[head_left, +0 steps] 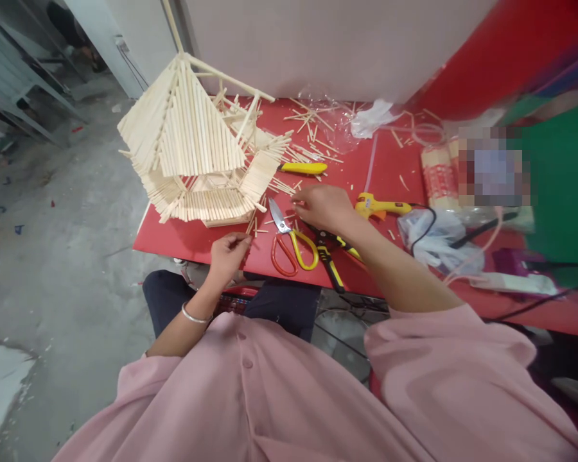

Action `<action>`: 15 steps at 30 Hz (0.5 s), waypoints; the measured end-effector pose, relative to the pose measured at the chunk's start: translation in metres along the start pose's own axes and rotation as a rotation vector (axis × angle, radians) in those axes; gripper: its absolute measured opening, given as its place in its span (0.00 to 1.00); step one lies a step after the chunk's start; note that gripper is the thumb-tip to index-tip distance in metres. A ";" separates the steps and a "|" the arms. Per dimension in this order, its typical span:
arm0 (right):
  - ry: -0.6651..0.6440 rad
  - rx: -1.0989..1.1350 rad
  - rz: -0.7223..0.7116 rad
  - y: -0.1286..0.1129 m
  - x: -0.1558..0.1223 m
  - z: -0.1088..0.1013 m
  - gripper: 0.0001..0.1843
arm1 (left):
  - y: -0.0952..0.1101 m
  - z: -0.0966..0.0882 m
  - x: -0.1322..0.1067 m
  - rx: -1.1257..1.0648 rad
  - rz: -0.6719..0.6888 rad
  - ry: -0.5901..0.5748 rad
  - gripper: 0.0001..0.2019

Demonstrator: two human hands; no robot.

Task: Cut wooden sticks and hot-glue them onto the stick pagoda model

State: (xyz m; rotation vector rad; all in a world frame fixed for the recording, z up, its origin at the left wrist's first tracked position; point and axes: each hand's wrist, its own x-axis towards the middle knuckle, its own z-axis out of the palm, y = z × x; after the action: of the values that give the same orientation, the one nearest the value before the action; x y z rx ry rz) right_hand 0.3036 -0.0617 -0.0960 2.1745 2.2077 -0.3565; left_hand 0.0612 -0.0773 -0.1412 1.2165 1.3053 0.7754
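I see the left hand [228, 255] seemingly pinching a thin stick [257, 213], stick house [203, 138] at its eleven o'clock. Whether the right hand [325, 206], half-curled at two o'clock, holds anything, I can't tell. I judge this stick-picking; next calls for steady fingertips.

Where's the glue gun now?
In the head view, right of centre: the yellow glue gun lies on the red table, between the right hand and plastic bag.

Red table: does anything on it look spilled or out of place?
Yes: toward the back of the red table, loose sticks lie scattered at odd angles beside crumpled clear plastic, unlike the neat rows on the model roof.
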 end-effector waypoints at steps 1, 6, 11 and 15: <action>-0.026 0.018 -0.014 -0.007 -0.010 0.002 0.20 | -0.002 -0.001 0.001 0.086 0.063 0.028 0.04; -0.047 0.013 -0.100 -0.050 -0.037 0.022 0.20 | -0.008 0.002 0.008 0.309 0.262 0.023 0.06; 0.017 -0.088 -0.107 -0.070 -0.016 0.044 0.21 | -0.011 0.000 0.006 0.298 0.280 0.010 0.06; 0.024 -0.110 -0.106 -0.069 -0.009 0.053 0.20 | -0.016 -0.012 0.000 0.194 0.213 0.011 0.06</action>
State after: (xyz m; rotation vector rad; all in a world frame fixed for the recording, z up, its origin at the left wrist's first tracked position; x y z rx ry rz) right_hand 0.2279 -0.0805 -0.1358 2.0234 2.3020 -0.2065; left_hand 0.0469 -0.0791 -0.1543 1.5270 1.2959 0.8214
